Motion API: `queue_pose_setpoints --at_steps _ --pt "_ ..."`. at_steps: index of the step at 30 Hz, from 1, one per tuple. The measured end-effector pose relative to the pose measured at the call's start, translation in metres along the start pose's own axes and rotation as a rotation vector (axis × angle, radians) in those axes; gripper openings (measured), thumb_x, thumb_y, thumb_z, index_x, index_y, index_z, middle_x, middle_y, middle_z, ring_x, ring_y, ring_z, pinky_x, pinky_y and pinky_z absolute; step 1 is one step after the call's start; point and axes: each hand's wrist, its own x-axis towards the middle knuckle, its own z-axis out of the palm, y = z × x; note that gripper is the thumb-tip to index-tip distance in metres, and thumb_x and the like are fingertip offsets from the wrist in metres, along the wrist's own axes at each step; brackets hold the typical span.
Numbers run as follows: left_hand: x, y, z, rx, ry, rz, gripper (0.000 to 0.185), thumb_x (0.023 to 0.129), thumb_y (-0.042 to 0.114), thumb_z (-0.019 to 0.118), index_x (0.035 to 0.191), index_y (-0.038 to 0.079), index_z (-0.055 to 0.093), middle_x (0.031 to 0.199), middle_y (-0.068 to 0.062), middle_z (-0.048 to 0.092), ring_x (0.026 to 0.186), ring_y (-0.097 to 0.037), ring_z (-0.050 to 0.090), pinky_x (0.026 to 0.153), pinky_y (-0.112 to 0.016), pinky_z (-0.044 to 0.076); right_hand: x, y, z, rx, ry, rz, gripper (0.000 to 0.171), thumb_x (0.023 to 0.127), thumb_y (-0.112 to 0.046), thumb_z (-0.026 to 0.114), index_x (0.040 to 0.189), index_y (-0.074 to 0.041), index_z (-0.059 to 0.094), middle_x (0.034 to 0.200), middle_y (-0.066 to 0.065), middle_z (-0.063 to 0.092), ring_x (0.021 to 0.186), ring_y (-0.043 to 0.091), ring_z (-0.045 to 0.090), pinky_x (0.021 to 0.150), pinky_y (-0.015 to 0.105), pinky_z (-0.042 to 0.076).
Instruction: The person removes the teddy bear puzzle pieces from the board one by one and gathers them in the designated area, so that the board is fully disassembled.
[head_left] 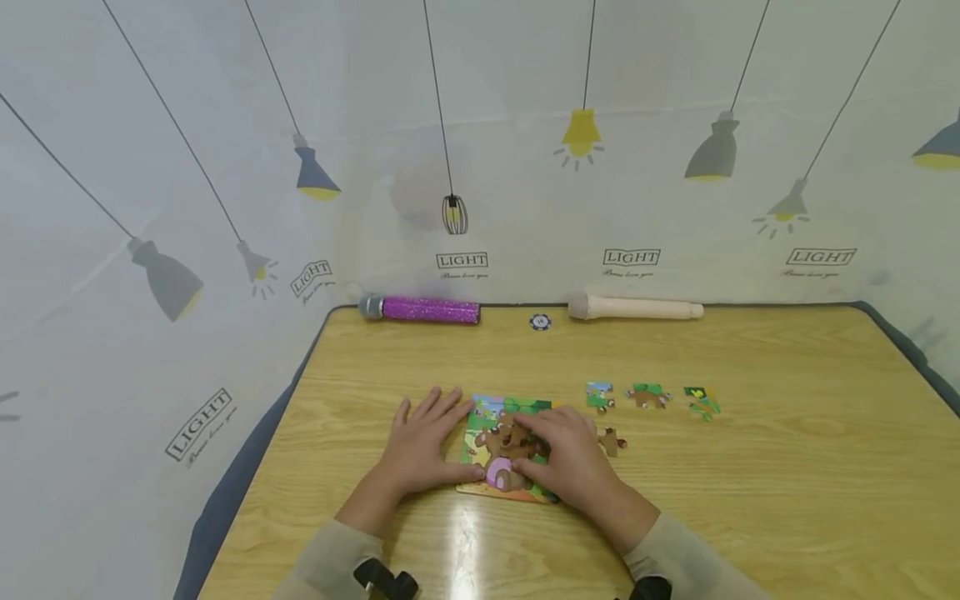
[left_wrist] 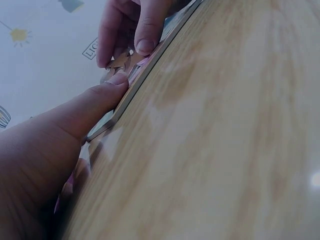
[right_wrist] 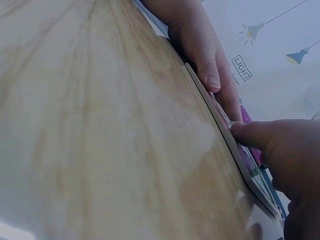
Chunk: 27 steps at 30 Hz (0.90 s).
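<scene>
**Puzzle (head_left: 493,457), partly assembled**

Head view: the puzzle lies on the worktop (head_left: 757,492) between the hands. The left hand (head_left: 422,447) rests at its left edge, fingers straight and spread, thumb on the picture; the right hand (head_left: 573,457) pinches a brown piece (head_left: 513,437) between thumb and fingers over it. Much of the picture appears done; left over are one loose piece (head_left: 611,442) just beside the right hand and three outer pieces (head_left: 648,397) in a row beyond. Gaps under the right hand are hidden.

Left wrist view: whether the pinched piece is seated is unclear.

Right wrist view: the steep slant makes the picture unreadable.
</scene>
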Motion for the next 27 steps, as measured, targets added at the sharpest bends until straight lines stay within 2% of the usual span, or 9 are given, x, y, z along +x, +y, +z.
queue_pose_setpoints --at_steps 4,11,19,24,27 --pt "0.0 -0.002 0.0 0.004 0.0 -0.005 0.114 0.078 0.092 0.063 0.17 0.033 0.032 0.177 0.003 0.021 0.164 -0.03 0.009 0.125 -0.069 -0.004 0.001 0.002 0.0 -0.034 0.032 -0.082 0.064 0.077 -0.035 0.099 0.133 -0.012 0.077 0.107 -0.004 0.073 0.091 0.015 0.054 0.086 0.044 0.044" --pt "-0.001 -0.001 0.0 0.015 -0.009 -0.01 0.114 0.077 0.094 0.061 0.17 0.033 0.032 0.177 0.004 0.021 0.164 -0.029 0.008 0.125 -0.068 -0.004 0.002 0.011 0.0 -0.06 0.059 -0.218 0.049 0.078 -0.033 0.099 0.12 -0.013 0.083 0.105 -0.001 0.069 0.089 0.015 0.057 0.075 0.035 0.051" --pt "0.0 0.0 -0.002 0.004 0.005 0.001 0.114 0.077 0.093 0.063 0.169 0.032 0.034 0.177 0.002 0.022 0.164 -0.031 0.01 0.125 -0.07 -0.002 0.004 0.018 -0.003 -0.123 0.094 -0.258 0.034 0.077 -0.038 0.097 0.1 -0.016 0.086 0.09 -0.005 0.071 0.079 0.012 0.06 0.068 0.033 0.054" --pt "0.001 -0.001 -0.001 0.006 0.016 0.017 0.113 0.078 0.092 0.063 0.169 0.031 0.035 0.177 0.001 0.023 0.164 -0.032 0.011 0.124 -0.071 -0.001 0.003 0.021 -0.001 -0.087 0.155 -0.261 0.028 0.074 -0.035 0.098 0.091 -0.016 0.085 0.086 -0.006 0.075 0.075 0.011 0.065 0.069 0.036 0.057" --pt "0.0 -0.001 0.0 0.003 0.018 0.021 0.113 0.078 0.091 0.064 0.169 0.03 0.037 0.176 0.0 0.025 0.163 -0.034 0.012 0.124 -0.072 0.0 0.002 0.024 -0.001 -0.031 0.159 -0.267 0.027 0.075 -0.034 0.099 0.09 -0.017 0.084 0.086 -0.007 0.077 0.076 0.01 0.066 0.07 0.035 0.057"
